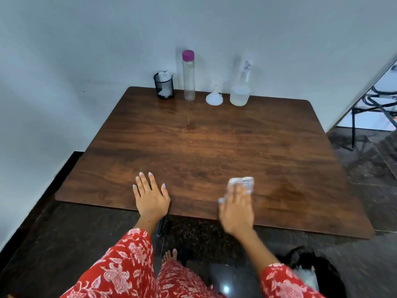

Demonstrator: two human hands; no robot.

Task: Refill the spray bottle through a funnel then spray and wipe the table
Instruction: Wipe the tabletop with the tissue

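Head view of a dark wood-grain bench (214, 147) with rounded corners, its far edge against a pale wall (107, 39). Along that far edge, from 11 to 1 o'clock, stand four items in a row, none touching: a black mesh cup (163, 85) holding white material, a tall clear bottle (188, 76) with a purple cap, a white funnel (214, 96) resting mouth-down with its spout up, and the spray bottle (240, 88), upright with pale liquid in its lower part and its trigger head on. The left hand (151, 195) lies flat at 7 o'clock, fingers straight and spread, palm on the surface just inside the near edge, holding nothing. The right hand (236, 207) at 5 o'clock presses a crumpled white cloth (241, 183) onto the bench with extended fingers; the cloth shows beyond the fingertips, and the hand is motion-blurred. A darker, damp-looking patch lies just beside the cloth toward 4 o'clock. The whole middle of the bench, between the hands and the far row, is bare wood. Dark floor (64, 233) borders the left, near and right edges; black metal chair legs (373, 104) stand well apart at 2 o'clock.
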